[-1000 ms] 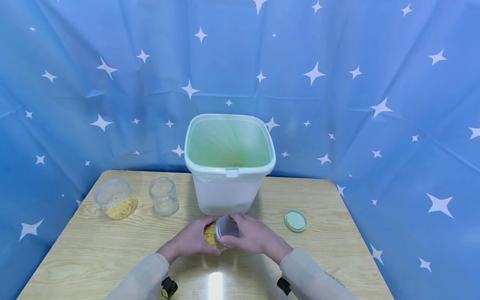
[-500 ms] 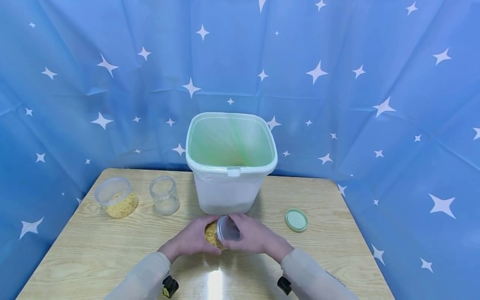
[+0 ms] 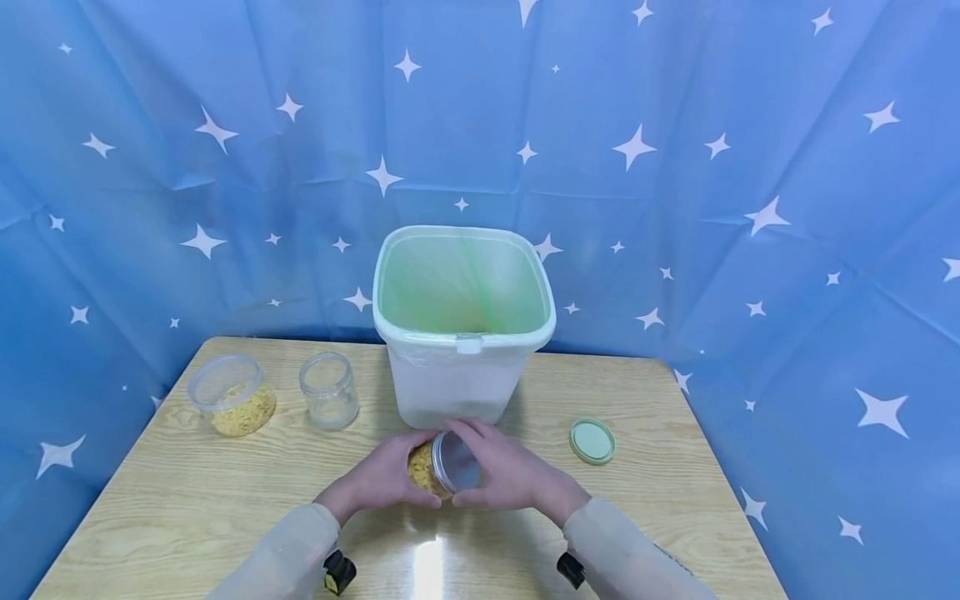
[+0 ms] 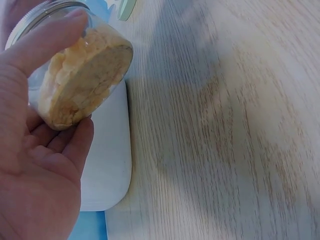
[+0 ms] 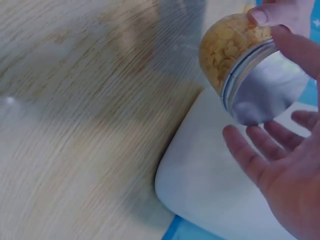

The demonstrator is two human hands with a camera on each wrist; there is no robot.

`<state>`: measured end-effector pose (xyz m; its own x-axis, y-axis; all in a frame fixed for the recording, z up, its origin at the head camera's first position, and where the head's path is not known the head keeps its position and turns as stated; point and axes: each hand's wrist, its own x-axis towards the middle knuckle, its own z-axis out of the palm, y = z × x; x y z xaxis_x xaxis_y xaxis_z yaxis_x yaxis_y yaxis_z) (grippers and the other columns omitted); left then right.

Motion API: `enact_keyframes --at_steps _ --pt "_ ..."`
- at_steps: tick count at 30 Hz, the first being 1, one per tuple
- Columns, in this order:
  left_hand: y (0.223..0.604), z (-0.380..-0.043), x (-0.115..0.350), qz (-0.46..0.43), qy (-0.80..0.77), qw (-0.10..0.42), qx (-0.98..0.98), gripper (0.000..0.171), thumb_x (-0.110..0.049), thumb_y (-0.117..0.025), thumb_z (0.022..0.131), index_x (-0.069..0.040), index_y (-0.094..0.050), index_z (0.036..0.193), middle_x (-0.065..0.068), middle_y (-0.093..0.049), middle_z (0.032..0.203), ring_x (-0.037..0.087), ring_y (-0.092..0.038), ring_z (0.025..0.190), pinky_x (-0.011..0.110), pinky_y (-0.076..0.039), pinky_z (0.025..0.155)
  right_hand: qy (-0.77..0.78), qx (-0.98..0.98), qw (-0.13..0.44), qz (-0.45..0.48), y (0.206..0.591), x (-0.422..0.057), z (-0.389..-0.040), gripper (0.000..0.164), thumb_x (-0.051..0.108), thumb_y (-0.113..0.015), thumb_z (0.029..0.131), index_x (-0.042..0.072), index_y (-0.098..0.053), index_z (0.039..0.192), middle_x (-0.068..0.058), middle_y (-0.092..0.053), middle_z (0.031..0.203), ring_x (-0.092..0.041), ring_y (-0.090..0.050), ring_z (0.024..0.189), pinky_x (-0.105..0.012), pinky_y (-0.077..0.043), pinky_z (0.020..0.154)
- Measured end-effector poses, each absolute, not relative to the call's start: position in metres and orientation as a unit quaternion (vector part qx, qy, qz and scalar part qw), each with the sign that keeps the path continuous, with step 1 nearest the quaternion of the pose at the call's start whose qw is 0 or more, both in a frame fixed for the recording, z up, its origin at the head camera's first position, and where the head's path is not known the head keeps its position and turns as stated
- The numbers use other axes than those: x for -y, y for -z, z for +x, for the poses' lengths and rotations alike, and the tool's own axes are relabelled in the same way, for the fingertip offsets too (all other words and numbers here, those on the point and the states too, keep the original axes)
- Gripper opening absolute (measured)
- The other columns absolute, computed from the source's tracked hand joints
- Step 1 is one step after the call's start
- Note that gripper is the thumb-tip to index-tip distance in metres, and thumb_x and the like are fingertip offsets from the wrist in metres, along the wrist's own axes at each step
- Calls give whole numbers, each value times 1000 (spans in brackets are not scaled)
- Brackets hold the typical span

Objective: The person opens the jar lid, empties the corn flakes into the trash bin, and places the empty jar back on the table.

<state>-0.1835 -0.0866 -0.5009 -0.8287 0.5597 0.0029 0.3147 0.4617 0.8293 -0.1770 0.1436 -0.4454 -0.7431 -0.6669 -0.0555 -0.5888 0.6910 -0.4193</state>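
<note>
My left hand (image 3: 386, 475) grips a clear jar of yellow flakes (image 4: 85, 80), which lies tipped over sideways above the table. Its thumb presses on one side and its fingers curl under the other in the left wrist view. The jar's silver metal lid (image 5: 270, 87) faces right. Around that lid my right hand (image 5: 295, 165) is spread, thumb at the upper edge and the other fingertips just off the lower rim. In the head view the right hand (image 3: 513, 475) partly covers the lid.
Behind the hands stands a white bin (image 3: 450, 383) with a green-tinted liner. At left are a clear tub with yellow flakes (image 3: 243, 412) and an uncovered glass jar (image 3: 330, 396). A pale green lid (image 3: 592, 441) lies on the wooden table (image 3: 675, 500) at right.
The right hand's thumb and fingers have spread wider around the lid, showing more of its face. My left hand keeps its hold on the jar, hardly moving.
</note>
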Motion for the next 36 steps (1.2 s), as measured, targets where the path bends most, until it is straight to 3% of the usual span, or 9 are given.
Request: enact_keyframes --at_steps 6,13,20,30,36 --pt "501 -182 87 255 -452 139 -843 87 -34 -89 66 -17 -49 141 -5 -62 122 12 -58 99 25 -50 81 182 -936 77 -292 445 -139 -178 77 65 -48 91 14 -40 148 -6 -52 140 -22 -54 125 -43 -49 101" --pt "502 -183 87 250 -457 149 -841 87 -34 -89 66 -19 -48 142 -6 -61 123 12 -59 99 25 -50 81 173 -955 84 -224 449 -133 -175 81 74 -44 87 13 -48 140 -8 -61 124 -23 -63 106 -42 -53 85" --pt "503 -183 86 257 -456 152 -838 86 -33 -89 66 -20 -48 141 -6 -61 123 11 -59 100 24 -51 81 186 -950 92 -233 453 -133 -174 77 74 -51 84 16 -49 135 -4 -63 117 -19 -62 99 -38 -52 79" --pt "503 -183 87 251 -442 148 -848 90 -37 -88 66 -17 -46 143 -5 -60 125 11 -57 101 24 -50 82 200 -935 123 -267 450 -139 -176 80 69 -57 83 23 -39 146 -7 -54 134 -22 -59 112 -46 -51 90" --pt "502 -184 88 255 -438 145 -850 91 -38 -88 66 -18 -46 144 -4 -60 124 12 -57 102 26 -48 83 214 -919 118 -308 448 -141 -179 78 49 -74 79 33 -37 146 -3 -49 138 -20 -57 115 -42 -51 90"
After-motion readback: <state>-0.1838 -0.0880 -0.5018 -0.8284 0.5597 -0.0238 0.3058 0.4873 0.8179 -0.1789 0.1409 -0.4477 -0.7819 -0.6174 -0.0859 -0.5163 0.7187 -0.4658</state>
